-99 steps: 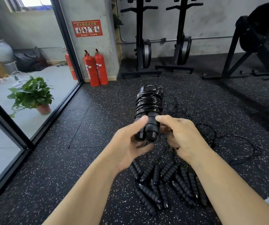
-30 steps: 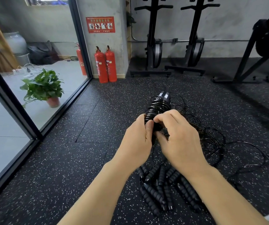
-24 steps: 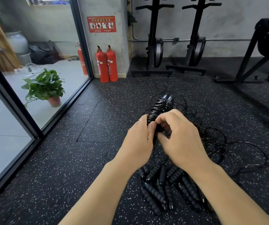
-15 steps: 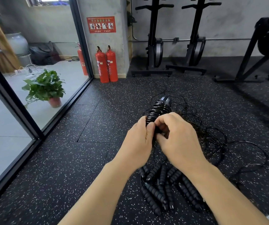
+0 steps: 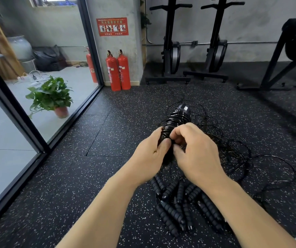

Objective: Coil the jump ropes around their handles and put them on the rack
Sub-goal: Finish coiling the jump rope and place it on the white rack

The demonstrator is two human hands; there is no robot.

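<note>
- Two red fire extinguishers (image 5: 118,70) stand against a grey pillar, under a red sign (image 5: 112,26).
- A potted plant (image 5: 51,96) sits behind the glass wall (image 5: 36,104).
- Two black exercise machines (image 5: 193,42) stand by the far wall.
- Black speckled floor (image 5: 72,185).

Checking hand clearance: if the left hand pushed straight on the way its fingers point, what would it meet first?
The black jump rope coiled around its handles, which the left hand already grips; beyond it, probably the right hand, though depth is unclear.
</note>
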